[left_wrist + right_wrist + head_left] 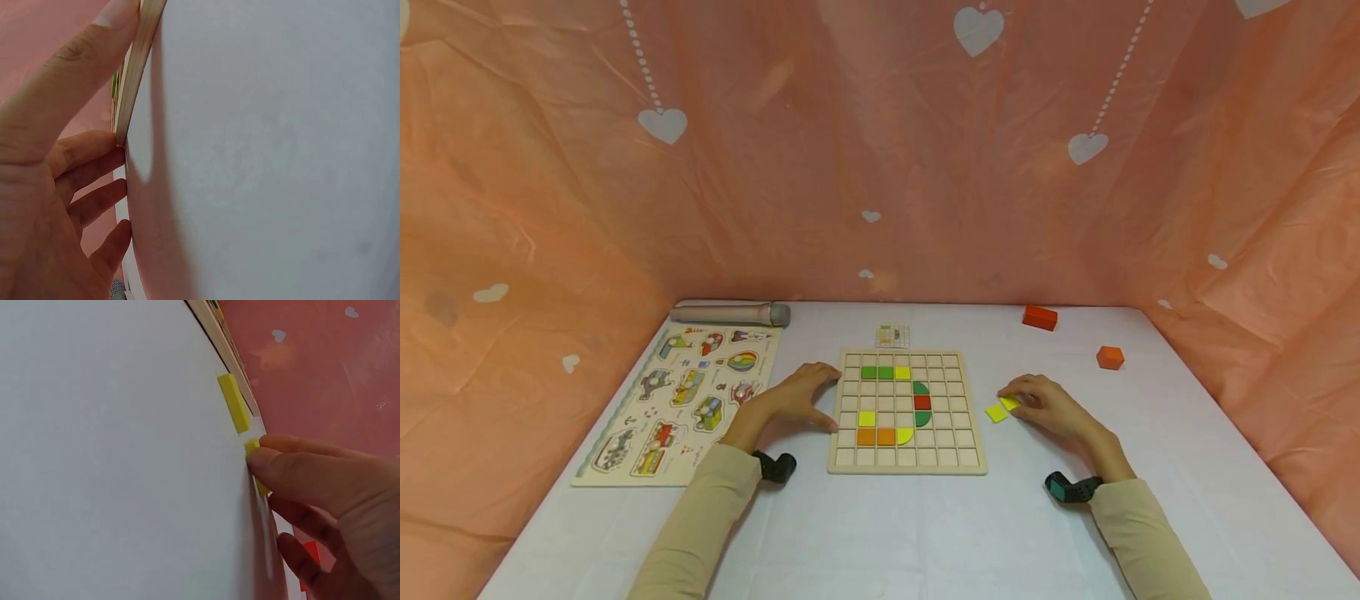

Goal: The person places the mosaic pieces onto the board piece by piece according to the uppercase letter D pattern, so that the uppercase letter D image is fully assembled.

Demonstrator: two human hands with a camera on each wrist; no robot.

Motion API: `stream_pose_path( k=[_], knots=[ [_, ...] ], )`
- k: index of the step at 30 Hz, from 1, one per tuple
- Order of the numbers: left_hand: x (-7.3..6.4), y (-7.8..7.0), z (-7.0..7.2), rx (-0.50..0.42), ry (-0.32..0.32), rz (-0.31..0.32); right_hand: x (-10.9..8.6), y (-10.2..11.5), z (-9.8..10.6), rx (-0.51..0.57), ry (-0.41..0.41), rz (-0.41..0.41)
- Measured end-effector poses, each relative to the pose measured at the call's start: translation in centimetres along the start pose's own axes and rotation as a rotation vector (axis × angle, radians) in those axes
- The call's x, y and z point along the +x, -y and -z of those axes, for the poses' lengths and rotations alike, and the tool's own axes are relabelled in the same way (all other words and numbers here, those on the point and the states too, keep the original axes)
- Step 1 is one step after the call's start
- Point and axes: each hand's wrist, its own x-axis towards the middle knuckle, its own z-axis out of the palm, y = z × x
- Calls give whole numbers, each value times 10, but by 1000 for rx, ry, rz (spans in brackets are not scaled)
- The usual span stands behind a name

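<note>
A wooden grid board lies on the white table. Coloured tiles sit in some cells: green squares, yellow squares, orange squares, a red square and rounded green and yellow pieces. My left hand rests against the board's left edge, thumb and fingers spread along its side. To the right of the board, my right hand pinches a yellow square tile between thumb and forefinger, at the table. A second yellow square tile lies just beside it, nearer the board.
A picture puzzle board lies at the left, with a microphone behind it. A small printed card is behind the grid board. Two blocks, one red and one orange-red, stand at the back right.
</note>
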Motion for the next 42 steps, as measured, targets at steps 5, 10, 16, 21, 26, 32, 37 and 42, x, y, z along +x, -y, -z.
stream_pose_path(
  k=[5, 10, 16, 21, 26, 32, 37, 42],
  knots=[
    [0, 0, 0, 2, 0, 0, -3, -2, 2, -4, 2, -18],
    [0, 0, 0, -2, -4, 1, -3, -3, 2, 19, -14, -54],
    [1, 1, -1, 16, -33, -46, 3, 3, -2, 19, -103, -32],
    [1, 0, -1, 26, -43, -60, 14, 19, -13, 74, -156, -24],
    [0, -1, 0, 22, -36, -52, 30, 43, -29, 86, -194, 14],
    [1, -1, 0, 23, -21, -23, 51, 75, -52, 124, -253, 63],
    [1, -1, 0, 24, -11, -12, 66, 94, -72, 147, -230, 168],
    [0, -1, 0, 20, -17, -20, 78, 111, -87, 169, -215, 260]
  ],
)
